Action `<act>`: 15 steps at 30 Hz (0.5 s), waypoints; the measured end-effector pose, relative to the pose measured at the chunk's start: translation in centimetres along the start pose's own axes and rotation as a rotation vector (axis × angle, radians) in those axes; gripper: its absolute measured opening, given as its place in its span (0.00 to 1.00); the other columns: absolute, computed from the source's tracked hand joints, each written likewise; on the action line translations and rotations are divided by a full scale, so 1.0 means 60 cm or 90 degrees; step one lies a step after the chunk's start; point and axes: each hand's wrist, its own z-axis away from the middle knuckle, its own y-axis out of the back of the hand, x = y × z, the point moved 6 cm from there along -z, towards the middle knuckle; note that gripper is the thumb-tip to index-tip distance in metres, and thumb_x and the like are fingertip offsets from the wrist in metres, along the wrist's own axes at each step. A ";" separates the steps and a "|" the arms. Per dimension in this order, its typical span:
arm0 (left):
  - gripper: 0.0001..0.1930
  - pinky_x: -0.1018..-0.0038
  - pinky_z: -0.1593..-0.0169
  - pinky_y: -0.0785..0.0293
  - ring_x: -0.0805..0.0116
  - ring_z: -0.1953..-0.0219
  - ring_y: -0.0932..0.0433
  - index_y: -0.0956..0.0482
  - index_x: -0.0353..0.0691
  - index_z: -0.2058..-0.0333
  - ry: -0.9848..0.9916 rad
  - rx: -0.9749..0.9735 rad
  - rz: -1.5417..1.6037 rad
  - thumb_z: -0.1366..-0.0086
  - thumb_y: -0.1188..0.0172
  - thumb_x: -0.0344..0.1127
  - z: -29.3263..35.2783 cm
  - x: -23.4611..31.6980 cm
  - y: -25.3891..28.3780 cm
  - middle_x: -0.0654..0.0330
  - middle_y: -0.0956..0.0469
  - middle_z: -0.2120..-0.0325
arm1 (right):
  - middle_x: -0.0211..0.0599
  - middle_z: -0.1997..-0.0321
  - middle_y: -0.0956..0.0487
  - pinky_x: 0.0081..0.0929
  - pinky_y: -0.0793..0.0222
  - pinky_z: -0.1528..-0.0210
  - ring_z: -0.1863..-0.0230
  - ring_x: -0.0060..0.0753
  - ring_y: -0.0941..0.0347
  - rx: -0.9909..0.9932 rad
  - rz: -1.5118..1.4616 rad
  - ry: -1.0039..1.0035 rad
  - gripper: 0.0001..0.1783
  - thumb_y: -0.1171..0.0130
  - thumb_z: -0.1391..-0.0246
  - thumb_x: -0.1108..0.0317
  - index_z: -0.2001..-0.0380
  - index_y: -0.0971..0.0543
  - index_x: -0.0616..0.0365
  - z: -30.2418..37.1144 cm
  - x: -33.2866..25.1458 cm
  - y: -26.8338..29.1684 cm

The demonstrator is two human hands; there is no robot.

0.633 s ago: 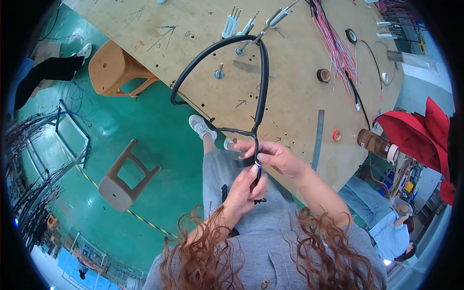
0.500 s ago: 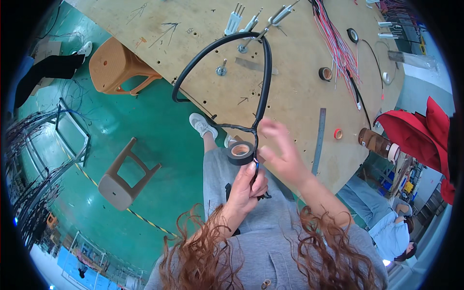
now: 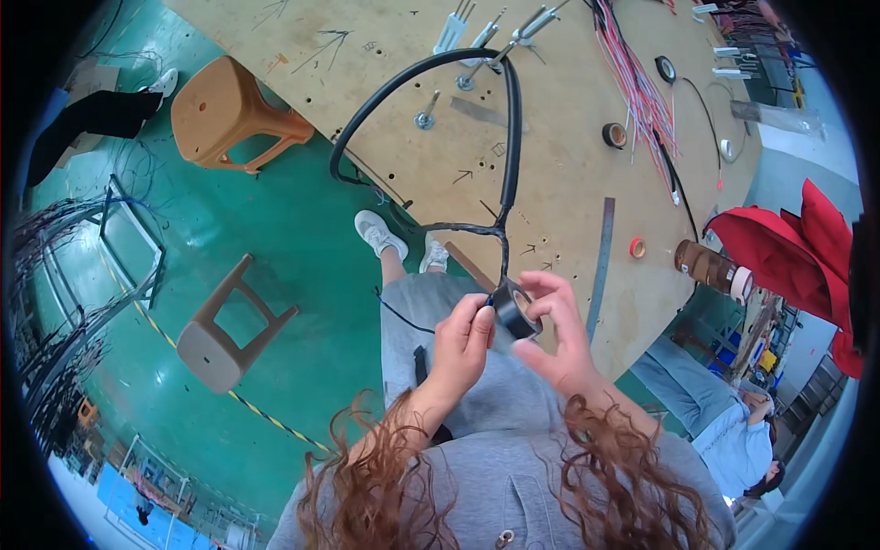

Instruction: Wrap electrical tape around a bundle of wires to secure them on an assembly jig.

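Note:
A black cable harness (image 3: 513,137) loops over a metal post on the table and comes down to a taped Y-shaped junction (image 3: 500,227) in front of me. My left hand (image 3: 461,346) is closed in a pinch around its lower branch, thumb on top. Against that branch, right beside my left fingertips, a roll of black tape (image 3: 513,312) stands tilted. My right hand (image 3: 564,335) curls around the roll's right side, its fingers at the core and the thumb below. A thin loose cable end (image 3: 403,312) sticks out left of my left hand.
On the wooden table (image 3: 440,174) are upright metal posts (image 3: 424,119), a steel ruler (image 3: 601,266), red and white wires (image 3: 632,82), more tape rolls (image 3: 614,136) and a brown bottle (image 3: 706,266). Two stools (image 3: 215,353) stand at left; a person (image 3: 742,440) sits at right.
My right hand has come in from the right onto the tape roll. The roll has turned and shifted right across the cable. Cable junction and left hand have shifted slightly right.

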 end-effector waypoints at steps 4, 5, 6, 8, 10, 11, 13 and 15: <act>0.12 0.83 0.81 0.46 0.83 0.85 0.41 0.30 0.37 0.70 0.055 -0.063 0.029 0.33 0.55 0.39 0.000 -0.004 -0.012 0.69 0.38 0.88 | 0.42 0.49 0.38 0.35 0.48 0.41 0.44 0.37 0.41 0.007 -0.083 -0.041 0.15 0.49 0.49 0.57 0.77 0.33 0.58 -0.009 0.052 0.033; 0.13 0.84 0.82 0.50 0.85 0.86 0.45 0.30 0.38 0.70 0.086 -0.089 0.076 0.33 0.57 0.40 0.001 -0.007 -0.015 0.71 0.40 0.89 | 0.42 0.49 0.38 0.35 0.48 0.41 0.44 0.37 0.41 0.010 -0.084 -0.040 0.15 0.49 0.49 0.57 0.77 0.33 0.58 -0.016 0.058 0.039; 0.13 0.84 0.82 0.50 0.85 0.86 0.45 0.30 0.38 0.70 0.086 -0.090 0.074 0.33 0.57 0.40 0.000 -0.004 -0.013 0.71 0.40 0.89 | 0.40 0.50 0.36 0.33 0.48 0.42 0.45 0.34 0.41 -0.015 -0.043 -0.050 0.14 0.50 0.48 0.59 0.77 0.33 0.58 -0.023 0.068 0.041; 0.14 0.84 0.82 0.51 0.84 0.87 0.46 0.30 0.38 0.71 0.171 -0.131 0.204 0.32 0.58 0.41 0.006 -0.008 -0.017 0.71 0.41 0.90 | 0.39 0.51 0.34 0.30 0.47 0.42 0.45 0.31 0.40 -0.040 -0.007 -0.060 0.13 0.51 0.47 0.60 0.77 0.33 0.57 -0.038 0.082 0.039; 0.15 0.84 0.83 0.51 0.83 0.87 0.47 0.30 0.38 0.70 0.193 -0.144 0.274 0.32 0.59 0.42 0.009 -0.009 -0.021 0.71 0.42 0.90 | 0.37 0.52 0.31 0.27 0.46 0.43 0.46 0.27 0.38 -0.087 -0.018 -0.063 0.11 0.55 0.44 0.62 0.73 0.30 0.58 -0.051 0.093 0.025; 0.15 0.83 0.83 0.52 0.83 0.88 0.49 0.31 0.39 0.70 0.214 -0.157 0.348 0.32 0.60 0.43 0.010 -0.010 -0.026 0.72 0.43 0.91 | 0.37 0.52 0.31 0.27 0.46 0.43 0.46 0.27 0.38 -0.087 -0.020 -0.063 0.11 0.55 0.44 0.62 0.73 0.30 0.58 -0.059 0.101 0.020; 0.16 0.83 0.84 0.52 0.83 0.89 0.49 0.31 0.39 0.70 0.236 -0.164 0.396 0.32 0.60 0.44 0.010 -0.011 -0.026 0.72 0.43 0.91 | 0.38 0.51 0.31 0.27 0.44 0.44 0.48 0.29 0.36 -0.149 -0.128 0.012 0.12 0.60 0.40 0.65 0.64 0.28 0.60 -0.070 0.098 -0.001; 0.16 0.83 0.84 0.53 0.82 0.89 0.49 0.31 0.39 0.69 0.258 -0.168 0.447 0.32 0.59 0.45 0.014 -0.012 -0.029 0.72 0.43 0.91 | 0.39 0.51 0.31 0.28 0.43 0.44 0.48 0.30 0.35 -0.183 -0.220 -0.017 0.13 0.62 0.39 0.65 0.60 0.29 0.60 -0.075 0.094 -0.023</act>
